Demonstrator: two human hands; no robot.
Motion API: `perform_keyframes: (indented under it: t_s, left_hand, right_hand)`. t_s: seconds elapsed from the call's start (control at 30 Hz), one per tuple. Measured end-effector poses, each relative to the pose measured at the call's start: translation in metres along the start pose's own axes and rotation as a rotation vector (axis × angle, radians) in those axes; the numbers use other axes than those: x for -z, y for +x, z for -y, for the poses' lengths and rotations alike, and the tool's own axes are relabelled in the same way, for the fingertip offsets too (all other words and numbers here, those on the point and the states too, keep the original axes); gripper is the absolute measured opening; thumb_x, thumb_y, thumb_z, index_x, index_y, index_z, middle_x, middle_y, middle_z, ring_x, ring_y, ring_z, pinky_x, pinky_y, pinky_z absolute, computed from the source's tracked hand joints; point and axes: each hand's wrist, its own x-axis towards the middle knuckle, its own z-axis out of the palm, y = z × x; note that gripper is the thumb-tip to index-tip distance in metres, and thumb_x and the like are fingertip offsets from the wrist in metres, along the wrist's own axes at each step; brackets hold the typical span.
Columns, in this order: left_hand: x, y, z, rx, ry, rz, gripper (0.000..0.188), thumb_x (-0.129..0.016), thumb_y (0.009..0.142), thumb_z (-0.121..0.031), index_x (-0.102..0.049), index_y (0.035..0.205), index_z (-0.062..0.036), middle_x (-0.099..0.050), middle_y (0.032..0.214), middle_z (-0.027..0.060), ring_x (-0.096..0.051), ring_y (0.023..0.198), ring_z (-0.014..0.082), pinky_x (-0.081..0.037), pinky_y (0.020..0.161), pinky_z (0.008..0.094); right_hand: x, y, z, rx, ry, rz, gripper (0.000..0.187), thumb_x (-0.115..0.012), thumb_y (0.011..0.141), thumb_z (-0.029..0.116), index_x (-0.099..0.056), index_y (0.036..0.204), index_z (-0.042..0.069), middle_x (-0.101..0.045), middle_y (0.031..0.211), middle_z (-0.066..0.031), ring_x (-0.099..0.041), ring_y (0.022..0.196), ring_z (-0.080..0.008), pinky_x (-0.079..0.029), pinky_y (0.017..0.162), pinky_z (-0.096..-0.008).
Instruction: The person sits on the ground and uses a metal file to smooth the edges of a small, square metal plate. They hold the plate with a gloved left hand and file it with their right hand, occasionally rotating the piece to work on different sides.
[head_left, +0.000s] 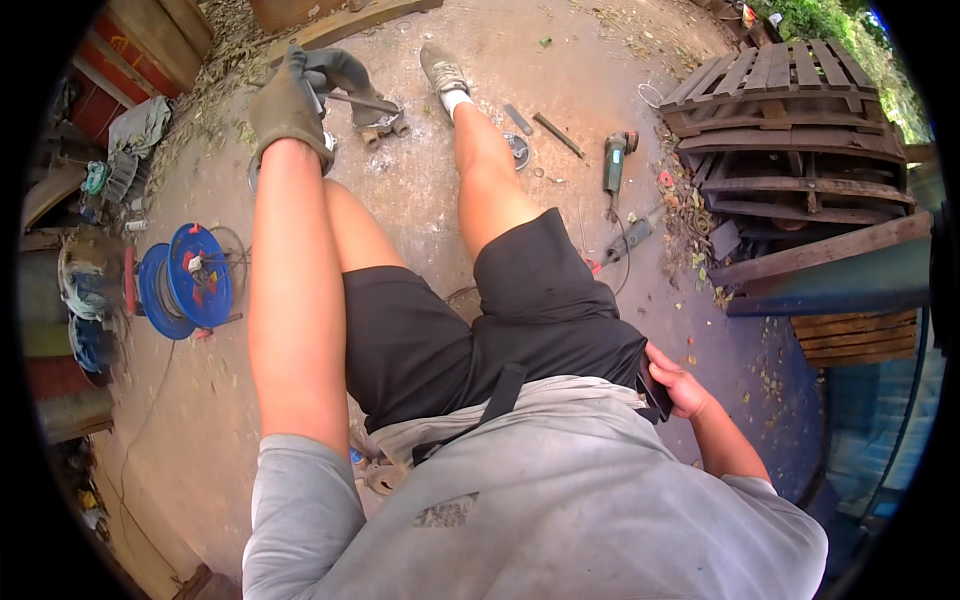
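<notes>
My left hand (287, 108) wears a dark work glove and is closed at the far left. A second dark glove (345, 72) is bunched in its fingers. A thin metal rod (365, 102) shows beside them; whether the hand grips it too, I cannot tell. Just right of it, a rusty metal piece with round ends (380, 128) is near the ground. My bare right hand (677, 384) is at the right hip, its fingers round a flat dark phone-like object (655, 392) at the shorts pocket.
A green angle grinder (614, 170) lies on the ground to the right, with another power tool (632, 236) nearer. A metal bar (558, 134) lies by my shoe (444, 70). At left stands a blue cable reel (198, 275); wooden pallets (790, 130) are stacked at right.
</notes>
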Motion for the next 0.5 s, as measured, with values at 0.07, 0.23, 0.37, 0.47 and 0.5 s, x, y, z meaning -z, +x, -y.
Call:
perform_keyframes:
  t_s: [0.07,0.23,0.37,0.47,0.5]
  left_hand:
    - [-0.010,-0.012,-0.003,0.022,0.068,-0.018,0.034,-0.081,0.099,-0.035,-0.074,0.083,-0.0059,-0.068,0.068,0.0030,-0.056,0.054,0.0135,-0.042,0.052,0.0304]
    - [-0.022,-0.011,0.008,0.035,0.077,0.020,0.036,-0.080,0.100,-0.037,-0.074,0.082,-0.0058,-0.070,0.070,0.0046,-0.057,0.055,0.0143,-0.043,0.053,0.0310]
    - [-0.033,-0.013,0.016,0.021,0.107,0.047,0.038,-0.079,0.100,-0.037,-0.074,0.079,-0.0058,-0.069,0.069,0.0049,-0.056,0.054,0.0145,-0.042,0.053,0.0310]
    - [-0.041,-0.024,0.008,0.011,0.192,0.054,0.039,-0.079,0.099,-0.037,-0.074,0.078,-0.0052,-0.069,0.068,0.0049,-0.056,0.054,0.0143,-0.042,0.052,0.0311]
    - [-0.043,-0.028,0.006,0.009,0.219,0.056,0.039,-0.079,0.099,-0.036,-0.073,0.077,-0.0049,-0.069,0.068,0.0050,-0.056,0.053,0.0142,-0.042,0.052,0.0311]
  right_hand:
    - [-0.037,0.005,0.018,0.184,-0.050,-0.052,0.076,-0.064,0.109,0.026,-0.027,0.172,0.004,-0.044,0.169,-0.0075,-0.045,0.151,-0.0187,-0.036,0.123,-0.0344]
    - [-0.116,0.020,0.065,0.539,-0.022,0.096,0.079,-0.075,0.103,0.017,-0.033,0.167,-0.003,-0.042,0.171,-0.0102,-0.038,0.157,-0.0215,-0.028,0.129,-0.0382]
    - [-0.098,0.020,0.051,0.583,-0.109,-0.074,0.077,-0.075,0.102,0.014,-0.037,0.166,-0.002,-0.045,0.168,-0.0110,-0.041,0.156,-0.0221,-0.029,0.129,-0.0388]
    - [-0.077,0.002,0.043,0.557,-0.318,-0.140,0.077,-0.077,0.099,0.014,-0.040,0.164,-0.002,-0.048,0.166,-0.0140,-0.042,0.155,-0.0238,-0.031,0.128,-0.0400]
    - [-0.075,0.000,0.038,0.524,-0.421,-0.151,0.078,-0.078,0.097,0.014,-0.040,0.163,-0.003,-0.048,0.165,-0.0154,-0.043,0.154,-0.0249,-0.032,0.128,-0.0404]
